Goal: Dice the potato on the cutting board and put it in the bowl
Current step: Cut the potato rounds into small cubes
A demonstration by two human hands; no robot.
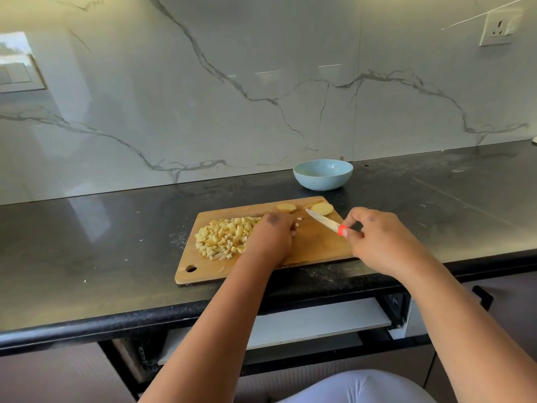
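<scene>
Left hand (271,235) resting palm-down on the cutting board (313,245), fingers hidden beneath it, grip impossible to tell. Heap of diced potato (225,237) just left of those fingers; two uncut potato slices (322,208) beyond them at the board's far edge. Right hand (377,239) pinching the knife (327,221) by its orange handle, mostly covered. Blue bowl (323,174) farther back on the dark surface (87,242), contents hard to make out.

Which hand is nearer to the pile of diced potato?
Left. The left hand touches the pile of diced potato at its right edge; the right hand is farther right, holding the knife.
</scene>
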